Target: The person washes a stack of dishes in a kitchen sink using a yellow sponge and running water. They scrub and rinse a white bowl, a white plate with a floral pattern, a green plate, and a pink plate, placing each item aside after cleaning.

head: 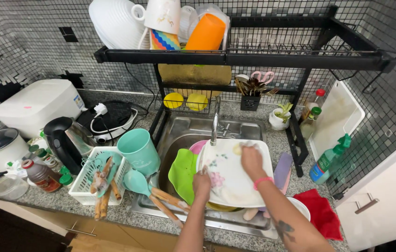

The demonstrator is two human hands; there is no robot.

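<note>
Over the steel sink (pixel 193 128) I hold a white square plate (pixel 233 179) with a pink flower print. My left hand (pixel 201 183) grips the plate's near left edge. My right hand (pixel 251 158) presses a pale sponge or cloth against the plate's far right part; a pink band circles that wrist. Under the plate lie a lime green plate (pixel 182 171) and a pink dish (pixel 198 146). The tap (pixel 215 122) stands just behind the plate.
A black rack (pixel 235 58) above the sink holds white plates, a mug and an orange cup. Left of the sink: a teal jug (pixel 138 151), a white basket (pixel 96 173) of wooden utensils, a kettle, sauce bottles. Right: a spray bottle (pixel 329 156), a red cloth (pixel 321 212).
</note>
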